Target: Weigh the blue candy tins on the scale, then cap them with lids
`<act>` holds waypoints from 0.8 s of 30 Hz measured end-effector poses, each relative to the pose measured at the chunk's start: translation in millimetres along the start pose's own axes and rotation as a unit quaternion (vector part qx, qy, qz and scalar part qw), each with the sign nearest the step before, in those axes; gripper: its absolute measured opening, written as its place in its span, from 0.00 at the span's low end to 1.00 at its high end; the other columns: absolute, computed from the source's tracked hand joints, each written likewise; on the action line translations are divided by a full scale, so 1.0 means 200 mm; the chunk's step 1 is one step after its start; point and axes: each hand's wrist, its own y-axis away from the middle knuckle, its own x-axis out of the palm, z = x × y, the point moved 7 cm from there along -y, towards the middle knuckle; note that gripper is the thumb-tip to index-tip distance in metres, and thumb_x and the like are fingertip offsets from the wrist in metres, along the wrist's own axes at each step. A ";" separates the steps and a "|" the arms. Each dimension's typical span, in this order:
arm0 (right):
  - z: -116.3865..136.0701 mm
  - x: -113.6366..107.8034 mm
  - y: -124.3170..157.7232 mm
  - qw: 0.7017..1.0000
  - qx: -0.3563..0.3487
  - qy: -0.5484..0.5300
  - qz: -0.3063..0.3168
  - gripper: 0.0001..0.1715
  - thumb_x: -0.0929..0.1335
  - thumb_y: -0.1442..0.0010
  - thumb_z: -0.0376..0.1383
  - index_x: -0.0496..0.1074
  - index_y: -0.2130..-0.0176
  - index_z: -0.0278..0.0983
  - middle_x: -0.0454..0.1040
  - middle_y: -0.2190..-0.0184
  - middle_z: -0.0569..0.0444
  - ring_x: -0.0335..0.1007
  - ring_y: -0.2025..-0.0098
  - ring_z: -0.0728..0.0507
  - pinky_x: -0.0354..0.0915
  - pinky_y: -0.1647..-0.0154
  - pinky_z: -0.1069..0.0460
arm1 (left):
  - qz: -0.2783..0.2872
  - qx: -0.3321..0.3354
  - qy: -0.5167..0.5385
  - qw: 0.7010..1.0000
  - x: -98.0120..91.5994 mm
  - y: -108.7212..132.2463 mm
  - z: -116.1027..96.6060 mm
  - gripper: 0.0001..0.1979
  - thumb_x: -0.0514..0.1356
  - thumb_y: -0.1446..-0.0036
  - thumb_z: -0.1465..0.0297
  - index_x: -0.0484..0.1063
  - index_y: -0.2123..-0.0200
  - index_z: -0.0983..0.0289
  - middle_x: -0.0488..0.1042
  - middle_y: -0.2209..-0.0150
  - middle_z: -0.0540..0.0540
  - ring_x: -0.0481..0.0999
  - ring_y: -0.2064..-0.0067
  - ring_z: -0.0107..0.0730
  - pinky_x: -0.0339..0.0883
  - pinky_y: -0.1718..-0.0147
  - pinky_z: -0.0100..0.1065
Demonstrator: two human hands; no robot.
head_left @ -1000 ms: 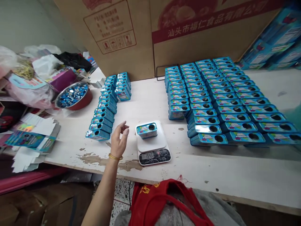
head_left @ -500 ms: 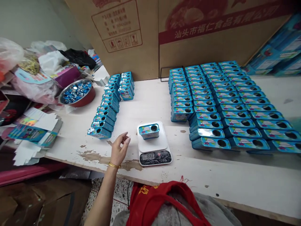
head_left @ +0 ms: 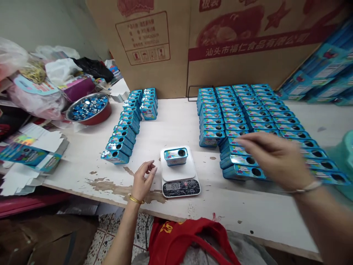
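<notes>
A blue tin (head_left: 175,156) with a round hole in its lid sits on a small white kitchen scale (head_left: 180,186) whose display is lit. My left hand (head_left: 143,178) rests on the table just left of the scale. Its fingers are bunched towards the thumb, and I cannot see what, if anything, is in them. My right hand (head_left: 275,158) hovers, slightly blurred, over the near rows of blue tins (head_left: 248,117) on the right. Its fingers are stretched out to the left and nothing shows in them.
Two shorter rows of the same tins (head_left: 124,132) run along the left of the worn white table (head_left: 171,121). A metal bowl (head_left: 87,108) of small blue pieces stands at far left by bags and flat printed cartons (head_left: 27,154). Big cardboard boxes (head_left: 154,44) stand behind.
My right hand has come into view from the right, over the near tins. My left hand has sunk a little towards the table beside the scale. The tin on the scale has not moved.
</notes>
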 end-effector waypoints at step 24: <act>-0.46 0.68 0.64 0.877 0.355 -0.301 0.123 0.27 0.68 0.51 0.57 0.69 0.71 0.35 0.55 0.84 0.61 0.48 0.81 0.52 0.45 0.81 0.55 | 0.161 0.319 -0.176 0.917 0.62 -0.50 -0.75 0.20 0.57 0.42 0.63 0.64 0.48 0.62 0.71 0.54 0.57 0.69 0.54 0.40 0.57 0.58 0.41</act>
